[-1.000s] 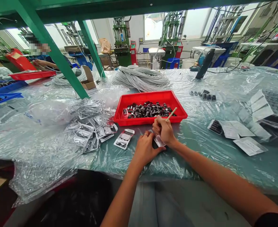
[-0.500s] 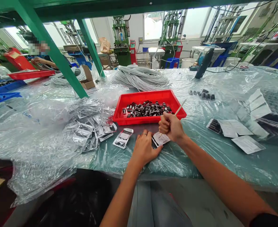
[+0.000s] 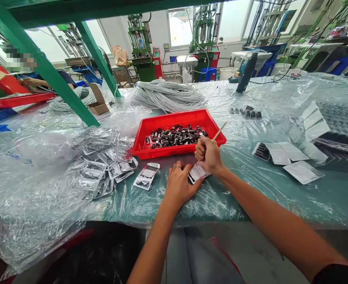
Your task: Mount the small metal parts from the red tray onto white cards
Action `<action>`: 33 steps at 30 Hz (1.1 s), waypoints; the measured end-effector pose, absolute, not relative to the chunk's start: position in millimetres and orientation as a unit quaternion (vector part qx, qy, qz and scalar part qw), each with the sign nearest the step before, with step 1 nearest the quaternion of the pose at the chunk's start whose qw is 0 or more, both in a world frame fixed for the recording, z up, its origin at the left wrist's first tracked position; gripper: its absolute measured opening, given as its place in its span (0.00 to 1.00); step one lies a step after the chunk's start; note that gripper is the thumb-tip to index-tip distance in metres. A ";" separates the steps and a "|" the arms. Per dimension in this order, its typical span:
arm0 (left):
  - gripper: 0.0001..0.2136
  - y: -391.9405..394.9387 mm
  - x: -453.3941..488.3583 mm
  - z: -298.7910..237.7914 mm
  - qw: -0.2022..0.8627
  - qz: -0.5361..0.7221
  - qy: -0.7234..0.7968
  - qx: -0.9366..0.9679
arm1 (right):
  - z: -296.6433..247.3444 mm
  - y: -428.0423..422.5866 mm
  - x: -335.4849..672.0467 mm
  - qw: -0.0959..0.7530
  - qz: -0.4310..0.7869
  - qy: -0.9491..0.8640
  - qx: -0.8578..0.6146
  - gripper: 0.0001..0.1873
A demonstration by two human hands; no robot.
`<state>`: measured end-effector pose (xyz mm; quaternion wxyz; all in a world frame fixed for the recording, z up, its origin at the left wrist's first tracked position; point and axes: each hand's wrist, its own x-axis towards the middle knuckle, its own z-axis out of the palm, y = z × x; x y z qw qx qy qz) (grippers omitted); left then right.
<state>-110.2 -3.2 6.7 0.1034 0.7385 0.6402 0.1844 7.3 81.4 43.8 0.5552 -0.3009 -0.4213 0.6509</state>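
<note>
My left hand (image 3: 180,182) lies flat on the table, fingers spread, with its thumb along the near edge of a small clear pack with a white printed card (image 3: 198,172). My right hand (image 3: 208,154) is a closed fist over the pack's right end, wrapped round a thin pale stick (image 3: 219,131) that slants up to the right. The stick's lower end is hidden by the fist. Just beyond my hands sits a red tray (image 3: 154,153) with many small black parts (image 3: 176,136). Another pack (image 3: 146,176) lies left of my left hand.
At left is a heap of opened clear packs (image 3: 95,169) beside plastic film (image 3: 38,150). On the right are carded packs (image 3: 283,153) and a stack of black packs (image 3: 339,138). A grey cable coil (image 3: 168,96) lies behind the tray; a green post (image 3: 49,79) slants at left.
The view has shifted, so the table's things appear a little farther left. My right fist keeps the stick and my left hand stays flat by the pack, whose card now shows more clearly.
</note>
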 end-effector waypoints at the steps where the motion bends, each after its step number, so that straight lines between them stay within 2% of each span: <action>1: 0.25 -3.4 -109.9 7.6 0.105 0.183 0.642 0.737 | 43.1 81.2 6.3 0.555 0.649 -0.424 -0.302 0.28; 7: 0.23 -0.9 -111.0 8.0 0.138 0.197 0.627 0.741 | 37.4 77.3 -5.9 0.547 0.646 -0.444 -0.295 0.27; 15: 0.21 -0.7 -111.6 3.1 0.122 0.194 0.635 0.738 | 36.6 72.0 -5.2 0.486 0.670 -0.463 -0.318 0.24; 22: 0.21 -4.5 -109.9 6.0 0.095 0.170 0.650 0.735 | 52.6 63.1 16.3 0.285 0.770 -0.490 -0.292 0.22; 24: 0.21 -5.7 -109.1 10.1 0.092 0.153 0.657 0.732 | 55.3 68.4 20.3 0.313 0.771 -0.473 -0.290 0.23; 28: 0.24 -3.8 -103.3 18.2 0.071 0.127 0.661 0.736 | 54.6 85.6 26.6 0.473 0.712 -0.420 -0.304 0.24; 30: 0.27 0.0 -98.8 18.6 0.071 0.141 0.651 0.742 | 51.8 91.6 27.8 0.509 0.688 -0.411 -0.314 0.24; 33: 0.25 6.7 -94.2 13.6 0.098 0.170 0.632 0.749 | 46.8 94.8 26.0 0.535 0.668 -0.402 -0.325 0.24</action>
